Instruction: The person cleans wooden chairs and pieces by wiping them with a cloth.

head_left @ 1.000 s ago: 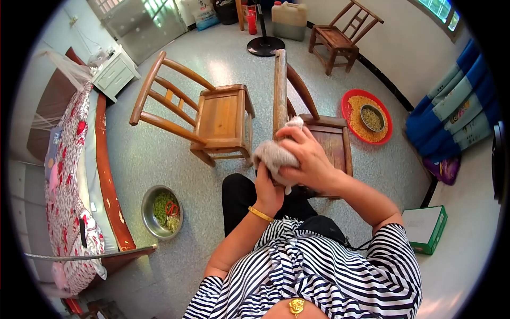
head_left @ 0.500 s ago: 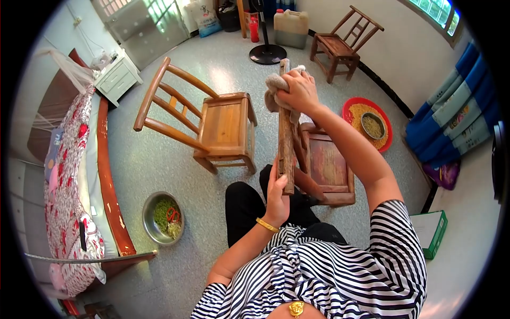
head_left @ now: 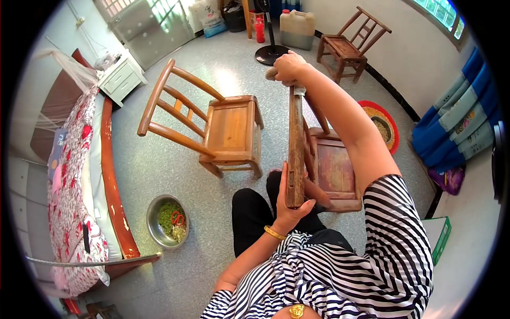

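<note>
Clasping the near end of the top rail (head_left: 296, 149) of a worn wooden chair (head_left: 336, 173) with the left hand (head_left: 291, 213), just below and right of the frame's centre, with fingers along the rail's left side and thumb out to the right. Holding a greyish cloth (head_left: 272, 74) in the right hand (head_left: 291, 68) at the rail's far end, upper middle of the frame, with fingers curled over the cloth (only its edges poking out from underneath). With the chair's scuffed, reddish seat (head_left: 334, 159) right of centre, beside the right arm (head_left: 356, 127). Left of centre, apart from the held chair, a second wooden chair (head_left: 229, 130). At lower left, a steel bowl (head_left: 153, 226) of greens (head_left: 169, 212). At right, partly behind the arm, a red tray (head_left: 393, 139).
</note>
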### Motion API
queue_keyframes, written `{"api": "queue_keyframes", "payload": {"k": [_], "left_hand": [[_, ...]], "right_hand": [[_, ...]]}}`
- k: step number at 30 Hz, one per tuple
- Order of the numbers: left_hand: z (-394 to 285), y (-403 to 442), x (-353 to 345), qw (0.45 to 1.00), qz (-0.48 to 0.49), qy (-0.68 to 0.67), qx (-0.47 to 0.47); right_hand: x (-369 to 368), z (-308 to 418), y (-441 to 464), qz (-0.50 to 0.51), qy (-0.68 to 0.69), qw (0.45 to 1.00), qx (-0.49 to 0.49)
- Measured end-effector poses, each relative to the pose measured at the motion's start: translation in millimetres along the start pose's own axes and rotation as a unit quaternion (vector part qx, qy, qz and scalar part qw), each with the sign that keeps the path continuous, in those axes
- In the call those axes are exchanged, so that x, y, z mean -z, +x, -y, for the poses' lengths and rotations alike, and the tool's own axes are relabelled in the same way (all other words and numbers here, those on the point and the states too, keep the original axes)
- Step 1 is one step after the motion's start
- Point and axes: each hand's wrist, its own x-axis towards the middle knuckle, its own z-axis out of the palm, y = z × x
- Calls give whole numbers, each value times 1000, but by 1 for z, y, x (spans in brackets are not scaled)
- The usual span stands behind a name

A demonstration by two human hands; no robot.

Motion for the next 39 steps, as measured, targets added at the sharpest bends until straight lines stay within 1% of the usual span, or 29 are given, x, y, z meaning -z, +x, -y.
{"api": "queue_keyframes", "payload": {"k": [1,2,6,8,11,13,16,18,21,23,25,27,29,31,32,34,35,36,37,38,39], "left_hand": [[1,0,1,1000,-1,0,0],[2,0,2,1000,1,16,-11],[3,-1,3,999,7,37,-24],[-3,0,-2,999,-7,33,-15],[-6,0,-4,1000,-17,21,-2],[-5,0,-3,1000,-19,12,2],[-1,-2,1,999,-3,37,-3],[0,-2,1,1000,-2,10,5],[-2,-2,-1,1000,-8,6,11],[-1,-2,-2,1000,-10,-3,11],[0,-2,-1,1000,-14,-12,13],[0,-2,-1,1000,-11,-4,18],[-4,-2,-4,1000,-12,-15,17],[-6,-4,-6,997,-16,-66,33],[-4,-7,-7,997,-17,-66,34],[6,-13,-10,991,-54,-76,97],[10,-15,-9,991,-55,-76,97],[14,-15,-8,989,-53,-70,120],[17,-15,-6,987,-51,-64,142],[21,-16,-4,986,-50,-63,143],[25,-16,0,993,-36,83,74]], "right_hand": [[2,0,1,55,39,998,-17],[1,1,0,35,46,998,-9],[-8,0,0,54,39,998,14],[-8,-1,-8,24,64,996,57],[-1,8,-24,41,108,991,69],[1,14,-38,27,122,989,81],[1,25,-55,13,141,982,124],[4,33,-69,6,161,978,132],[2,43,-89,-17,188,970,151],[4,51,-105,-31,249,954,164],[5,58,-119,-40,259,949,175],[5,64,-133,-80,299,927,212],[9,70,-149,-63,310,925,212],[11,74,-164,-84,344,907,226],[8,76,-170,-80,357,901,233],[10,81,-184,-94,370,892,242],[12,84,-192,-109,383,883,250],[16,87,-201,-83,400,879,245],[14,90,-207,-78,409,870,264],[16,95,-216,-88,400,867,285],[18,100,-226,-99,392,862,306]]}}
